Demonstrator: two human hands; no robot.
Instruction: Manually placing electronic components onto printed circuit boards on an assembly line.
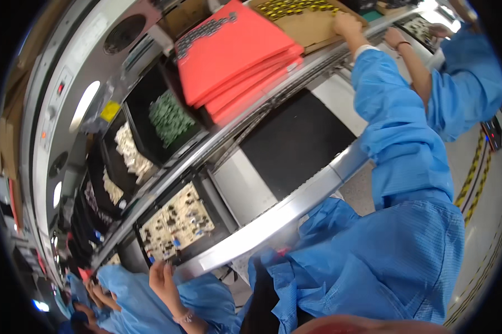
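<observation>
My right arm stretches far forward across the line. At its end, my right hand (347, 25) is over a cardboard tray (312, 33) that holds rows of yellow-and-black components (295, 8). Its fingers are bent together at the tray's near right side, and whatever lies between them is too small to see. At lower left, my left hand (165, 283) is raised with fingers slightly apart, holding nothing I can see. Close beside it, a cream circuit board (178, 218) carrying black, white and blue parts sits in a black carrier (213, 209) on the line.
Stacked red foam sheets (240, 55) bear small dark parts. Black bins hold green parts (170, 118) and cream parts (129, 151). A black mat (298, 142) lies behind the metal rail (262, 228). Co-workers' hands show at upper right (395, 39) and far left (102, 295).
</observation>
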